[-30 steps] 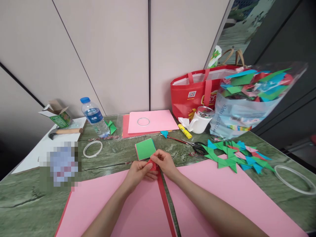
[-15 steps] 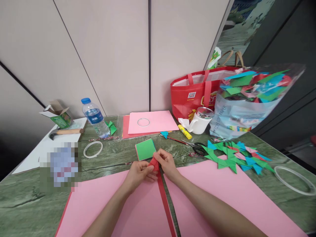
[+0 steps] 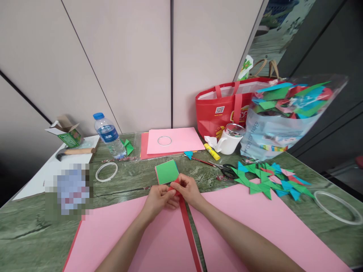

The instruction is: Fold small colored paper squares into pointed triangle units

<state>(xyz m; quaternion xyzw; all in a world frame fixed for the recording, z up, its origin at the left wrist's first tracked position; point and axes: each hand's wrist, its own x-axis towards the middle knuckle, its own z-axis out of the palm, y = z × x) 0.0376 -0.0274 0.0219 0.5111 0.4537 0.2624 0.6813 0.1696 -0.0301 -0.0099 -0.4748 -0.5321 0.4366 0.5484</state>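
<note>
My left hand (image 3: 159, 198) and my right hand (image 3: 188, 189) meet over a small folded red paper piece (image 3: 175, 187), and both pinch it between their fingertips. Most of the piece is hidden by the fingers. It is held just above the gap between two large pink sheets (image 3: 159, 241), where a red sheet edge (image 3: 189, 234) shows. A stack of square papers with a green top (image 3: 166, 171) lies just beyond my hands.
Folded green, blue and pink triangles (image 3: 269, 179) lie at the right, with scissors (image 3: 224, 168), a glue stick (image 3: 212, 152), a white mug (image 3: 229, 140), a plastic bag of folded pieces (image 3: 280, 121) and a red bag (image 3: 224, 107). A bottle (image 3: 109, 134), tape rings (image 3: 106, 171), hammer (image 3: 74, 151).
My fingers have shifted slightly on the red piece, and the raised red flap seen half a second ago is now pressed lower between my hands.
</note>
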